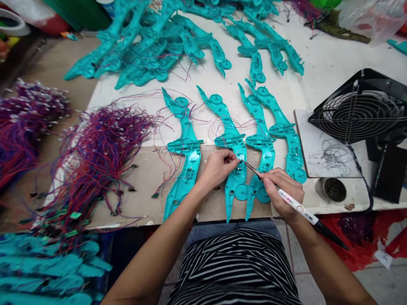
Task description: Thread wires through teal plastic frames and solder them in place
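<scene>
My right hand (282, 190) is closed round a white soldering iron (297, 206), its metal tip resting on a teal plastic shell (234, 169) at the table's front edge. My left hand (219, 166) pinches a thin red and purple wire (233, 153) against the same shell, just left of the iron's tip. Three more teal shells lie beside it: one to the left (186, 152), two to the right (262, 148), (288, 135).
A tangled bundle of red and purple wires (98, 152) lies at the left. Heaps of teal shells (152, 46) fill the back of the table, and more (47, 267) sit at the lower left. A black fan (359, 112) and a small round pot (330, 189) stand at the right.
</scene>
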Motion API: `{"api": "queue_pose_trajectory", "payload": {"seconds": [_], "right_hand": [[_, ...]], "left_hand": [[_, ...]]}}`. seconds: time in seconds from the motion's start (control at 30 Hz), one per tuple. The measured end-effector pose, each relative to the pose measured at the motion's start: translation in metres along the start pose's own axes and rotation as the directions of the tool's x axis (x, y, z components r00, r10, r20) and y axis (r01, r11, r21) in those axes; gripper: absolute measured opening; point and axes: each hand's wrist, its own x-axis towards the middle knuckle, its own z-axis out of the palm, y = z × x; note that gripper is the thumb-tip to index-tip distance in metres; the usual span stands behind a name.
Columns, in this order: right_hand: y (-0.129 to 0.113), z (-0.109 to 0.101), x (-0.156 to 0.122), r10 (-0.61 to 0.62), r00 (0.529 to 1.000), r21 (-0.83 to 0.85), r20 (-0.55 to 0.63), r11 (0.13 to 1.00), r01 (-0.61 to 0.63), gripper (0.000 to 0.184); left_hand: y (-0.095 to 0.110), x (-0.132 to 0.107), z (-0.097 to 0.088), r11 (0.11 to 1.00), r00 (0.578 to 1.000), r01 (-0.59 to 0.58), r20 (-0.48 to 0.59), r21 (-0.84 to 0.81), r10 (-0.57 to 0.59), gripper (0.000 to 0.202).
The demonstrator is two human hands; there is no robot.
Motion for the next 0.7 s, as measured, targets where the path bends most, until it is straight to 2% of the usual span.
{"api": "queue_pose_trajectory", "payload": {"seconds": [0.13,0.27,0.47,0.7], "right_hand": [[-0.0007,0.0004,0.001,0.016,0.999,-0.009,-0.034,1.0,-0.017,0.019],[0.0001,-0.0001,0.0,0.022,1.0,-0.001,0.004,1.0,-0.022,0.019],[0.0047,-0.0032,-0.0029,0.041,0.994,-0.004,-0.106,0.999,-0.041,0.022],[0.0078,-0.0012,0.0011,0.063,0.986,-0.003,-0.154,0.998,-0.065,0.019]], "left_hand": [[-0.0004,0.0001,-0.0005,1.0,1.0,0.0,-0.001,-0.009,0.0,0.009],[0.0,0.0,-0.0007,1.0,1.0,0.005,-0.003,-0.009,-0.005,0.009],[0.0027,-0.0011,-0.001,0.999,0.999,0.04,0.0,-0.008,-0.04,0.009],[0.0039,-0.0016,-0.0024,1.0,1.0,0.028,0.012,-0.012,-0.028,0.009]]}}
